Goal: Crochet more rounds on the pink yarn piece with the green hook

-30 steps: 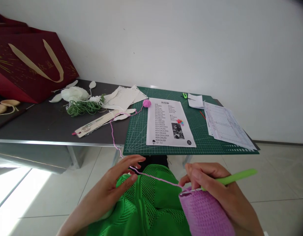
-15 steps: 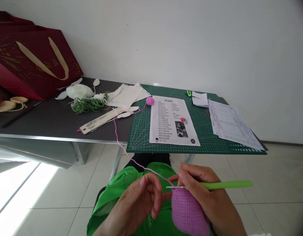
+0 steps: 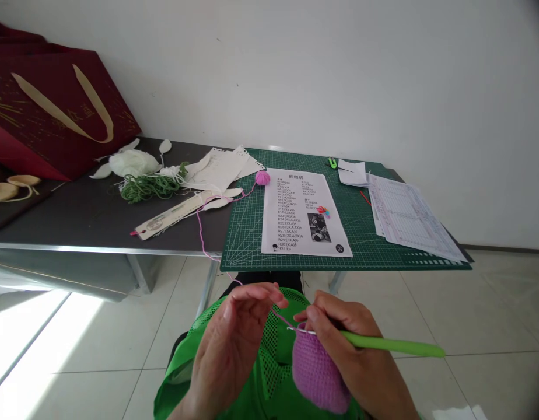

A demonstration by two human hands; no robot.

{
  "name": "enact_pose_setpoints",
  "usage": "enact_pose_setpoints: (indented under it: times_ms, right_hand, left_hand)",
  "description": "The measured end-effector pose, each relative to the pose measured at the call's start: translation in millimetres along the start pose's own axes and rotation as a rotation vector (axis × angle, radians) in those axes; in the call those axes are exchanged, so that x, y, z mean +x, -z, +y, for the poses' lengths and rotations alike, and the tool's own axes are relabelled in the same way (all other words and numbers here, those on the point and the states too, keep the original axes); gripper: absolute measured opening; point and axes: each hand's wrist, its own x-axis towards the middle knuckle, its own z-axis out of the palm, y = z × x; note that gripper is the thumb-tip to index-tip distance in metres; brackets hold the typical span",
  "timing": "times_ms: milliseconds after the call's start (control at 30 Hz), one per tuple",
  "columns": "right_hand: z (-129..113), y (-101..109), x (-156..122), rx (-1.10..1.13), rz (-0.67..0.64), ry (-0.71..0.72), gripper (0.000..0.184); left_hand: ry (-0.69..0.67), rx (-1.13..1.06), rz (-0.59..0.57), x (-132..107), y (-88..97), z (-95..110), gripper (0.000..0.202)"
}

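My right hand (image 3: pixel 352 344) grips a crochet hook with a green handle (image 3: pixel 392 345), its metal tip at the top edge of a purple crocheted piece (image 3: pixel 315 373) held against the palm. My left hand (image 3: pixel 234 344) is raised beside it, fingers curled, with the pink yarn strand (image 3: pixel 203 245) running over them. The strand leads up to a small pink yarn ball (image 3: pixel 262 178) on the green cutting mat (image 3: pixel 247 233). A printed pattern sheet (image 3: pixel 302 213) lies on the mat. Green mesh fabric (image 3: pixel 269 373) covers my lap.
A dark table (image 3: pixel 77 216) holds a maroon gift bag (image 3: pixel 55 111), white and green yarn tangle (image 3: pixel 142 178), torn paper sheets (image 3: pixel 219 166), a long ruler-like card (image 3: pixel 173 213), a chart sheet (image 3: pixel 405 219) and a small green clip (image 3: pixel 332 163). Tiled floor lies below.
My left hand has swung in from the left toward the purple piece and risen, tensioning the yarn. The right hand has drawn the hook and piece inward and tilted the hook downward.
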Motion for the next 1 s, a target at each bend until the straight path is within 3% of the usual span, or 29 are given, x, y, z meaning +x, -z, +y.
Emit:
enact_pose_setpoints:
  times_ms: [267,500,600,767,900,1000]
  right_hand:
    - [0,-4,0,-0.049,0.069,0.036,0.045]
    - [6,2,-7,-0.122,0.191,0.121,0.041]
    - [5,-3,-6,-0.168,0.27,0.197,0.037]
    - [3,-12,0,-0.226,0.405,0.373,0.033]
    - [4,-18,3,-0.256,0.461,0.489,0.025]
    - [5,-21,2,-0.273,0.508,0.481,0.022]
  left_hand:
    - [0.009,0.218,-0.017,9,-10.3,-2,0.042]
    - [-0.059,0.696,-0.16,-4,1.7,-7,0.023]
    - [-0.054,0.766,-0.109,-2,1.5,-6,0.018]
    - [0.132,0.662,-0.034,6,-8.3,-1,0.019]
    - [0.364,0.369,0.021,10,-18.0,0,0.028]
    - [0.454,0.139,0.127,10,-23.1,-4,0.025]
